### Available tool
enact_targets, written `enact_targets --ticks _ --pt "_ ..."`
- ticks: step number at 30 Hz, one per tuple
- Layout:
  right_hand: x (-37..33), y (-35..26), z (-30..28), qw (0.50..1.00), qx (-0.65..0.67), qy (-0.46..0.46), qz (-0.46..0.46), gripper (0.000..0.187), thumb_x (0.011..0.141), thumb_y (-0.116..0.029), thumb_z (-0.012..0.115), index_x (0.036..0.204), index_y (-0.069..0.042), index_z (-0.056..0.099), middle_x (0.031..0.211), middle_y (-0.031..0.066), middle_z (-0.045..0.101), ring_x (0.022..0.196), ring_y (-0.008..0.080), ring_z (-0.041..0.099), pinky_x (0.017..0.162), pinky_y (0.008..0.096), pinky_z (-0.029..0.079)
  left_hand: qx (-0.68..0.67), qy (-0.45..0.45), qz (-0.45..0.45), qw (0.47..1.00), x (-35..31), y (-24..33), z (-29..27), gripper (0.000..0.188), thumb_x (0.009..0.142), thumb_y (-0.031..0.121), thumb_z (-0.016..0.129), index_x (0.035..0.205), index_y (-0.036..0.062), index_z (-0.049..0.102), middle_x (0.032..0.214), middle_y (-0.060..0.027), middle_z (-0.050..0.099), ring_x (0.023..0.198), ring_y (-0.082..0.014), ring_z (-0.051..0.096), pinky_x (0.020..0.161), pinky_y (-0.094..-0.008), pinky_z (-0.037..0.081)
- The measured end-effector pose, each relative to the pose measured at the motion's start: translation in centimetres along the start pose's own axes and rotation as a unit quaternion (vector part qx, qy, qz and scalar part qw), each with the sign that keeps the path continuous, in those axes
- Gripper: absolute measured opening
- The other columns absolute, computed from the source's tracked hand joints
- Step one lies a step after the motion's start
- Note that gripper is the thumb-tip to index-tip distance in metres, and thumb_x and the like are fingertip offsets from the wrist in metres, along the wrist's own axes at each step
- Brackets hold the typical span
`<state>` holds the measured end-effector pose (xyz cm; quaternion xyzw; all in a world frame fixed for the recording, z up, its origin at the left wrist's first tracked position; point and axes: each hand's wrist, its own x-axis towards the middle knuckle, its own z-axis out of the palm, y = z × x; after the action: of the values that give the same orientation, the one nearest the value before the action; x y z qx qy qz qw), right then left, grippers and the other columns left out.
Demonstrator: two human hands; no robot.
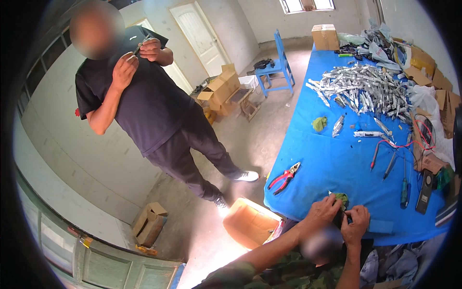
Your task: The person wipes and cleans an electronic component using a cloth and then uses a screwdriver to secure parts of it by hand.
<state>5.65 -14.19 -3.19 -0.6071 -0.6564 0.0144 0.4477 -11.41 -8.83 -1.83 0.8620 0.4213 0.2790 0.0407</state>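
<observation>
Both hands, left hand (pixel 323 210) and right hand (pixel 355 224), pinch a small dark thing (pixel 340 219), mostly hidden, at the blue worktop (pixel 332 159) edge.

A worktop draped in bright blue cloth (pixel 332 159) fills the right of the frame. At its upper right lies a heap of silvery tubes (pixel 365 89), ringed by brown cardboard boxes (pixel 423 62). Mid-frame on the cloth sit red-handled pliers (pixel 285 177); to their right lie screwdrivers (pixel 390 166) beside red wire (pixel 423 137). A blue wooden chair (pixel 276 65) stands upper centre near an open cardboard box (pixel 220 89). Upper left, a person in a black T-shirt and dark trousers (pixel 154 111) stands on the concrete floor. A small carton (pixel 150 224) rests lower left.
</observation>
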Motion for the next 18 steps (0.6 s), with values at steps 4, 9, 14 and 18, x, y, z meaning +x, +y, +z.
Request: enact_targets --ticks 4,9,14,18 --pt "0.2 -0.8 0.1 1.000 0.011 0.004 0.005 0.016 0.074 -0.008 0.079 0.080 -0.008 0.065 0.092 0.0081 0.060 0.094 0.0316 0.059 0.083 0.0447 0.043 0.034 0.003 -0.039 0.999 0.2 -1.8 0.1 0.033 0.085 0.009 0.068 0.117 0.0079 0.062 0.104 -0.0115 0.060 0.091 -0.0303 0.069 0.064 -0.0419 0.058" --pt "0.0 -0.2 0.3 1.000 0.008 0.012 0.005 0.016 0.074 -0.009 0.080 0.080 -0.008 0.065 0.092 0.0079 0.061 0.094 0.0315 0.059 0.083 0.0446 0.043 -0.019 0.017 0.017 1.000 -0.3 1.5 1.0 0.034 0.085 0.009 0.068 0.118 0.0072 0.062 0.105 -0.0118 0.060 0.092 -0.0301 0.069 0.065 -0.0415 0.058" --pt "0.1 -0.3 0.0 1.000 0.002 0.004 0.006 0.015 0.074 -0.008 0.080 0.080 -0.008 0.066 0.092 0.0077 0.061 0.094 0.0312 0.060 0.083 0.0443 0.044 -0.014 -0.019 -0.017 1.000 0.0 0.7 0.4 0.035 0.085 0.010 0.069 0.119 0.0064 0.062 0.105 -0.0122 0.059 0.093 -0.0311 0.069 0.068 -0.0430 0.058" --pt "0.1 -0.6 0.1 1.000 0.014 0.007 0.007 0.015 0.074 -0.008 0.080 0.080 -0.009 0.067 0.091 0.0079 0.061 0.094 0.0312 0.060 0.083 0.0440 0.044 0.026 -0.007 -0.049 0.998 0.2 -1.4 0.2 0.031 0.088 0.009 0.068 0.119 0.0073 0.063 0.106 -0.0125 0.060 0.093 -0.0316 0.069 0.067 -0.0435 0.057"
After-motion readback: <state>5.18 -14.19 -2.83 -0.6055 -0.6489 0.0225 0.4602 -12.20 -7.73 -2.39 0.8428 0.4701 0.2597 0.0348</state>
